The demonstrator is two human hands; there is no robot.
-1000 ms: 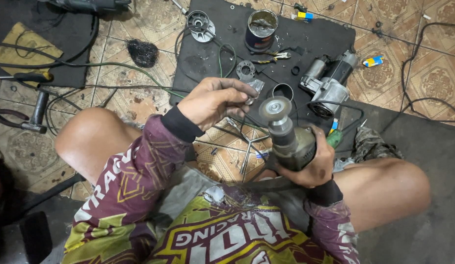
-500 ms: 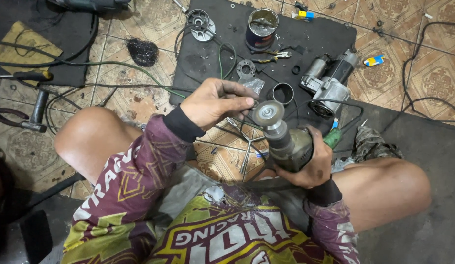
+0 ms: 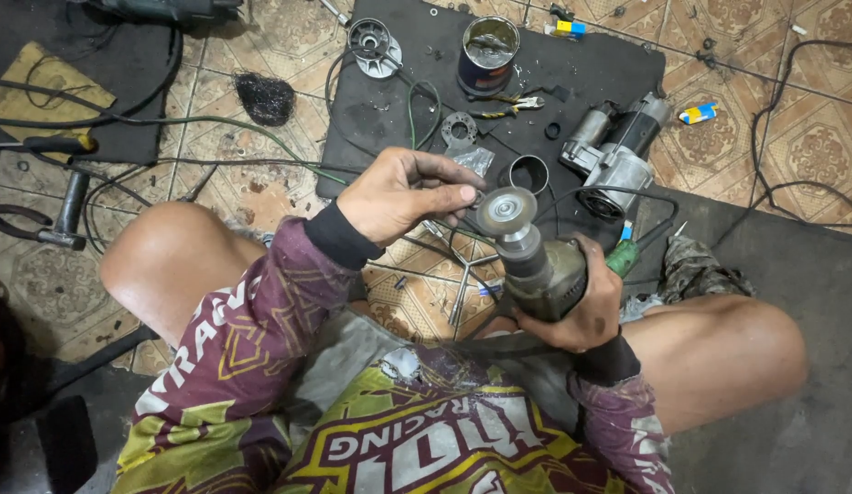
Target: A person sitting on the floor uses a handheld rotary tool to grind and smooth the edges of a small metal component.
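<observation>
Your right hand (image 3: 572,306) is wrapped in a full grip around the power tool (image 3: 536,265) above the tiled floor (image 3: 252,183), while your left hand (image 3: 403,197) pinches a small part against its wheel (image 3: 506,212), so the next move likely calls for steady, light pressure.

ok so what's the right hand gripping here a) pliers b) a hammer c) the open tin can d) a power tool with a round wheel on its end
d: the right hand is wrapped around the body of a greenish power tool with a round wheel at its tip, while the left hand pinches a small part next to that wheel.
</observation>
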